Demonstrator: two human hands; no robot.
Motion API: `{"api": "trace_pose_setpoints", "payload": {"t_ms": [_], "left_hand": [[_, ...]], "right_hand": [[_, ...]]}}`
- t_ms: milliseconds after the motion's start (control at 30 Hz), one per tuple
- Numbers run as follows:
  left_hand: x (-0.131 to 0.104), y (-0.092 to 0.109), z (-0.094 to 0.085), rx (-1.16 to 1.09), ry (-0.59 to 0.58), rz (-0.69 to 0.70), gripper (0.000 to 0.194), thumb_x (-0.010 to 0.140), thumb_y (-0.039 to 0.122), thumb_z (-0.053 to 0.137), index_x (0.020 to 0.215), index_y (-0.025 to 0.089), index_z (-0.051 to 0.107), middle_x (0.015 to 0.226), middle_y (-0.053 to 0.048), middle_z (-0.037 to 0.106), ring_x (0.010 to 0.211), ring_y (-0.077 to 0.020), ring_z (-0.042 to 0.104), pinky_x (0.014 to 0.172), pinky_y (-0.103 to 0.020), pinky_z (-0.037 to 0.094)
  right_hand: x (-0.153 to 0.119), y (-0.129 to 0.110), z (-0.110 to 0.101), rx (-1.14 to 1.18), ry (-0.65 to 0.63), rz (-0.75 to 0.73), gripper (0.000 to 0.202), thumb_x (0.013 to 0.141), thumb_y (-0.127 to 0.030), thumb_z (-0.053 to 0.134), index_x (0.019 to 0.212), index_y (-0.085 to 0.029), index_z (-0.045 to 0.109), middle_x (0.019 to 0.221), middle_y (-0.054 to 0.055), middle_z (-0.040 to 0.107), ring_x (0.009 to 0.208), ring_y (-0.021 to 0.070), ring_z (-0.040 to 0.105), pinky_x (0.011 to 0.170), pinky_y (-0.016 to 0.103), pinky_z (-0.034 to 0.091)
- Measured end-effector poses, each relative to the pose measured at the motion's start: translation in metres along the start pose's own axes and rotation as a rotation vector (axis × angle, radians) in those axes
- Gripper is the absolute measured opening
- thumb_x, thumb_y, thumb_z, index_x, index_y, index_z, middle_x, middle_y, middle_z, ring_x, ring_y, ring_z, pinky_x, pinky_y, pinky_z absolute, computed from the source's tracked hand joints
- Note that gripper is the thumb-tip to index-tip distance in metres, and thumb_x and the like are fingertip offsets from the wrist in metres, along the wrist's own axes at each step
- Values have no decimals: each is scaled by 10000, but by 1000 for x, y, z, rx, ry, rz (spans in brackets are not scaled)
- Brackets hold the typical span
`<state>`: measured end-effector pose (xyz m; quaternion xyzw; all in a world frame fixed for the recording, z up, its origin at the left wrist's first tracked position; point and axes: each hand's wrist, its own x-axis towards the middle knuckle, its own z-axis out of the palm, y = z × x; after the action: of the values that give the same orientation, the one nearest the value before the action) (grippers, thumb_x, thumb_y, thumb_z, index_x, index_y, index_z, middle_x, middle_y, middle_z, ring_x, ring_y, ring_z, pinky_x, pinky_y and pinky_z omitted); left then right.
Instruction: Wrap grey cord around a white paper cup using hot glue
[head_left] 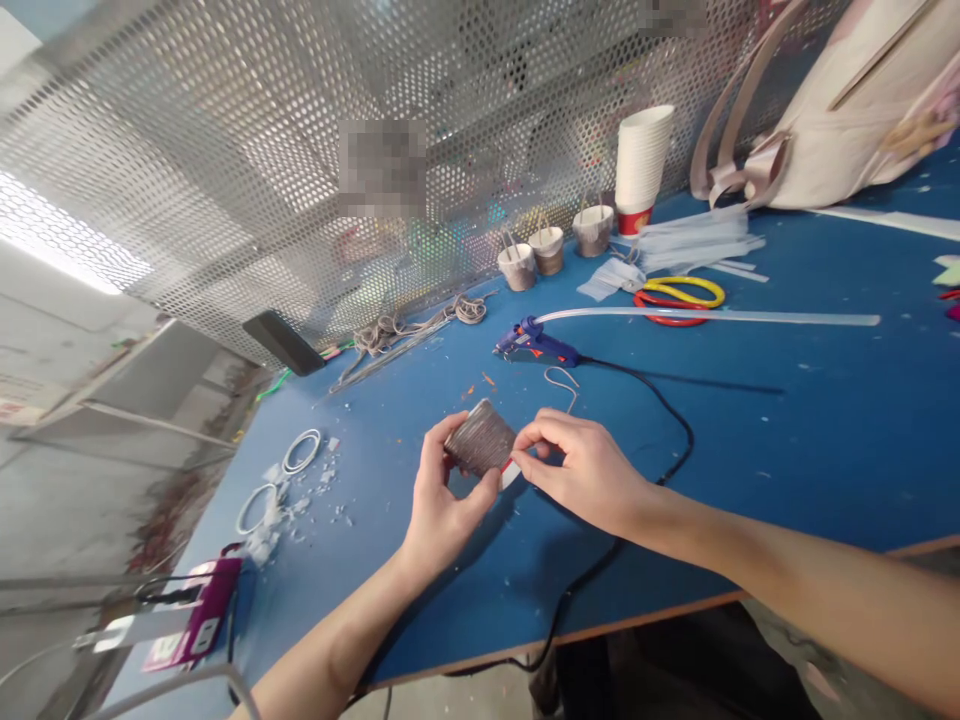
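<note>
A paper cup [484,440], wound with grey-brown cord, lies tilted in my left hand [442,495], whose fingers and thumb grip it from both sides. A red and white strip of the cup's wall shows uncovered near my left thumb. At the cup's right edge, my right hand [585,465] is closed in a pinch. A thin cord [561,378] runs down behind that hand and seems to be what its fingertips hold; they cover the exact spot. Beyond the hands, a blue glue gun [536,345] rests on the table with a long clear glue stick [712,316] in it.
Black cable [686,430] crosses the blue table [787,450]. Behind are cord-wrapped cups [547,250], stacked paper cups [643,165], red-and-yellow scissors [679,300], glue sticks [697,240], cord bundles [382,338] and a bag [840,120]. Left are white rings [301,452], scraps and a magenta power strip [202,615].
</note>
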<state>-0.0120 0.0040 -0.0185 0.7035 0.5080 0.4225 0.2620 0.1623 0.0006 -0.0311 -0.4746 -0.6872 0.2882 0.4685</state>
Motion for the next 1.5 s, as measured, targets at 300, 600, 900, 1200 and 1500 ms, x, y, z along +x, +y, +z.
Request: {"api": "trace_pose_setpoints", "payload": {"t_ms": [300,600,900,1200,1500], "left_hand": [[0,2,3,15,36,7,476,677,249,695,1119,221,520,1004,-47,609,772,-145,588,638,-255,496],[-1,-1,3,41,78,51,470,669,230,704,1100,220,516,1017,-47,595,846,-162,600,708,-270,504],[-1,2,3,7,83,31,476,647,238,714,1081,216,519,1004,-48,593,837,-166,602,702,-274,506],[2,5,3,-35,105,33,456,639,229,717,1050,219,520,939,-25,596,768,-143,606,657,-253,510],[3,5,3,-47,117,44,453,628,210,717,1039,216,525,919,-22,597,748,-141,603,639,-252,504]], "right_hand": [[-1,0,0,-23,-4,-39,99,817,-169,591,730,-205,619,701,-16,594,629,109,554,614,239,415],[0,-2,1,5,-21,40,92,775,-165,637,702,-209,602,710,-18,596,648,117,564,614,244,413],[0,-3,1,21,-44,67,82,773,-183,645,707,-210,605,711,-21,589,644,116,556,601,244,401],[0,-1,0,31,-33,69,87,779,-182,638,699,-205,610,706,-21,582,645,115,546,607,245,401],[2,-2,0,122,-70,159,85,766,-201,631,684,-207,612,711,-19,583,662,122,531,629,255,411]]}}
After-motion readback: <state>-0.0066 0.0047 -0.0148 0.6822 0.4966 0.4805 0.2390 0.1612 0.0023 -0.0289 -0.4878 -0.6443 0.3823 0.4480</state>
